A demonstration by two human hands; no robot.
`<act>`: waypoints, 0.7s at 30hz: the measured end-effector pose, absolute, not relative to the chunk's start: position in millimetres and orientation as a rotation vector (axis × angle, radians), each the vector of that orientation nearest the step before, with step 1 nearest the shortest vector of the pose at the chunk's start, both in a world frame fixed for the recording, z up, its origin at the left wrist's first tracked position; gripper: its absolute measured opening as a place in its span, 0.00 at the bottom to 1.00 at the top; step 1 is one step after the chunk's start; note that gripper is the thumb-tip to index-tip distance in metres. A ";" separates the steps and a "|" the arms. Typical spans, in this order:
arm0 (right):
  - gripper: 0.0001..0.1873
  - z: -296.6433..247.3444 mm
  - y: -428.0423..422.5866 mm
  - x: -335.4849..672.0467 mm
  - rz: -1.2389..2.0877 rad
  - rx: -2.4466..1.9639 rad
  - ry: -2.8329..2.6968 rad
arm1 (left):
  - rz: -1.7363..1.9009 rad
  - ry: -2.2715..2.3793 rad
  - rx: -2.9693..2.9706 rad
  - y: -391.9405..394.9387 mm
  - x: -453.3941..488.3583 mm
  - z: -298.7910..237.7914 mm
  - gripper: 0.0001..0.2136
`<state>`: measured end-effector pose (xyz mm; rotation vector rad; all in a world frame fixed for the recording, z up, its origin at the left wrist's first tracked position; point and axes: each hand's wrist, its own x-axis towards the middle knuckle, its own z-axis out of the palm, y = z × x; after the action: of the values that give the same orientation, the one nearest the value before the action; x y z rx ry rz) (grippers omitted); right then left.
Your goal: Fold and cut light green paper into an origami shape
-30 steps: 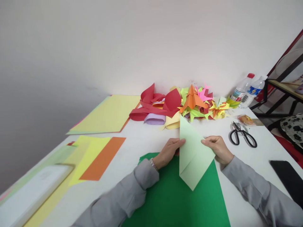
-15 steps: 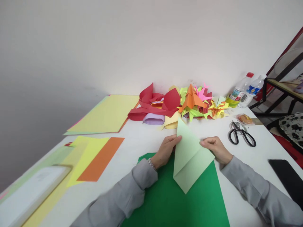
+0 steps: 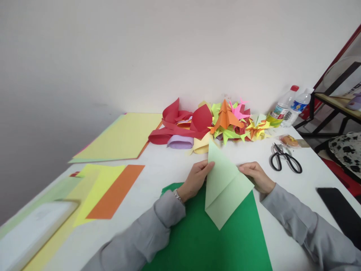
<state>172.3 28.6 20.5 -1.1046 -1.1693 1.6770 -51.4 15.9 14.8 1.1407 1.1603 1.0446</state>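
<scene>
1. I'm holding a pale green folded paper (image 3: 224, 188). It's matte with crisp creases, kite-shaped, with a sharp tip at the top and another at the bottom.
2. My left hand (image 3: 194, 180) pinches its left edge and my right hand (image 3: 255, 176) pinches the right corner, fingers closed on the sheet.
3. It's raised just over a flat dark green sheet (image 3: 208, 241) on the smooth white table (image 3: 169, 165).
4. Back by the wall there's a pile of spiky folded paper figures (image 3: 234, 122) next to some curled red paper (image 3: 183, 124). Black-handled scissors (image 3: 284, 160) lie to my right, and a flat orange strip (image 3: 117, 191) to my left.
5. Compared with a second ago, the paper has swung slightly to my left and its bottom tip has drifted that way too. My grip is the same on both sides.
</scene>
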 end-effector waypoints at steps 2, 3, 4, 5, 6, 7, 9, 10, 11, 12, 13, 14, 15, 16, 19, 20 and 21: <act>0.15 18.5 29.6 173.3 1.700 -1.096 -1.243 | 1.052 1.165 1.161 15.2 -50.9 15.6 0.23; 0.15 17.5 30.1 173.8 1.711 -1.092 -1.277 | 1.052 1.165 1.168 15.0 -50.8 15.9 0.23; 0.15 16.7 30.6 174.3 1.709 -1.089 -1.292 | 1.052 1.165 1.171 15.0 -50.8 16.2 0.23; 0.15 16.1 31.0 174.9 1.702 -1.084 -1.302 | 1.050 1.162 1.170 15.0 -50.8 16.6 0.23; 0.15 15.7 31.3 175.4 1.693 -1.079 -1.312 | 1.051 1.156 1.163 15.0 -50.8 17.0 0.23; 0.15 15.7 31.6 176.0 1.683 -1.072 -1.326 | 1.049 1.148 1.150 15.0 -50.8 17.6 0.23; 0.15 16.6 32.1 176.8 1.663 -1.055 -1.374 | 1.015 1.118 1.111 14.3 -50.2 19.0 0.22; 0.16 17.6 32.1 176.9 1.654 -1.044 -1.404 | 0.978 1.094 1.092 13.4 -49.5 19.9 0.22; 0.17 18.9 31.9 176.6 1.645 -1.032 -1.432 | 0.926 1.068 1.082 12.0 -48.5 21.0 0.22; 0.18 20.5 31.4 175.8 1.641 -1.021 -1.449 | 0.866 1.042 1.084 10.3 -47.0 22.2 0.22; 0.18 22.2 30.5 174.4 1.647 -1.016 -1.446 | 0.802 1.017 1.101 8.1 -45.2 23.4 0.21; 0.17 24.2 29.0 172.4 1.668 -1.017 -1.425 | 0.743 0.994 1.130 5.6 -42.9 24.7 0.21; 0.16 26.2 27.0 169.8 1.703 -1.027 -1.387 | 0.691 0.974 1.172 3.0 -40.4 26.0 0.22; 0.15 28.4 24.6 166.7 1.753 -1.039 -1.335 | 0.646 0.956 1.222 0.3 -37.8 27.1 0.22; 0.16 34.6 16.4 156.1 1.811 -1.090 -1.226 | 0.572 0.932 1.396 -6.1 -30.2 29.5 0.22; 0.16 36.2 14.0 153.0 1.787 -1.122 -1.216 | 0.563 0.938 1.448 -7.4 -28.3 29.8 0.22; 0.15 37.5 12.0 150.4 1.770 -1.144 -1.217 | 0.557 0.949 1.489 -8.2 -26.9 29.7 0.23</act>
<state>150.4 12.0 37.5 -1.1442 -1.2174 1.7701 -26.9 -8.2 29.7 1.4894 0.9491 0.5575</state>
